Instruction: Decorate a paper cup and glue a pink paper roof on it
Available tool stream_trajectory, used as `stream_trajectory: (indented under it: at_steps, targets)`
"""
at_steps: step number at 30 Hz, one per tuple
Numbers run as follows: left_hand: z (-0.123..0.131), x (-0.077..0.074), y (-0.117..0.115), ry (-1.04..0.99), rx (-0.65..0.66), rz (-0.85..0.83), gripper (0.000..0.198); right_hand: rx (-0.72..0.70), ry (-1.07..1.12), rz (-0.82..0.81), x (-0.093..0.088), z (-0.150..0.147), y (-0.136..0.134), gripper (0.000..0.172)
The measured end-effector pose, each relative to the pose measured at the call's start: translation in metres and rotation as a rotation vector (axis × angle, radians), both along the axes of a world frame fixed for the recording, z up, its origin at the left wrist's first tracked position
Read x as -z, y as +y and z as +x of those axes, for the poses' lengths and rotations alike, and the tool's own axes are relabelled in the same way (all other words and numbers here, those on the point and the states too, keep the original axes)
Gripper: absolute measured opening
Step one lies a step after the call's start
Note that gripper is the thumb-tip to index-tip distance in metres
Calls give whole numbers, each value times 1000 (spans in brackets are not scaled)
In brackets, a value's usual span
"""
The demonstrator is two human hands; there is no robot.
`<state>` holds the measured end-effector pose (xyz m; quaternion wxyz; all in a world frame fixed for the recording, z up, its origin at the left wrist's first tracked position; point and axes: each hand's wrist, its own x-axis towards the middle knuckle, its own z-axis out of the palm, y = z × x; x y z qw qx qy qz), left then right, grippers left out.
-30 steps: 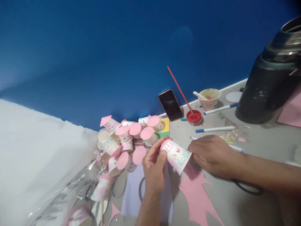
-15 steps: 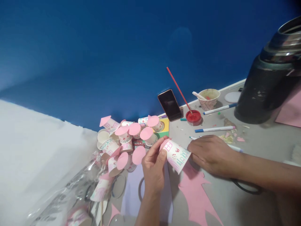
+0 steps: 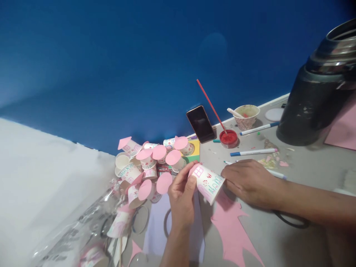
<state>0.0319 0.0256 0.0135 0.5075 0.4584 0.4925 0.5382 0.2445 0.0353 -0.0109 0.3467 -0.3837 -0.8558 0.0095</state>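
My left hand grips a white paper cup by its pink-topped end, thumb in front and fingers behind. The cup is tilted, its rim toward the lower right. Drawn on it are a pink window, red marks and green zigzag strokes near the rim. My right hand is closed at the rim's right side, fingertips curled behind it; what they hold, if anything, is hidden. Just behind that hand, a marker lies partly covered. Below the cup is a cut pink paper scrap.
Several decorated cups with pink paper circles are heaped at left, beside clear plastic. Toward the wall stand a phone, a red paint pot with a brush and a paper bowl. A large dark flask stands right.
Almost nothing differs. The cup has turned very slightly in my left hand, and my right hand stays at its rim.
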Motion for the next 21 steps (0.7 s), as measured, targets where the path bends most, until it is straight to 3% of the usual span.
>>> stream_trajectory:
  at_steps: [15, 18, 21]
  targets:
    - [-1, 2, -3, -27, -28, -4, 41, 42, 59, -85, 8, -3, 0, 33]
    - [-1, 1, -3, -55, -7, 51, 43, 27, 61, -250, 3, -2, 0, 30]
    - [-2, 0, -1, -45, 17, 93, 46, -6, 160, -558, -7, -2, 1, 31]
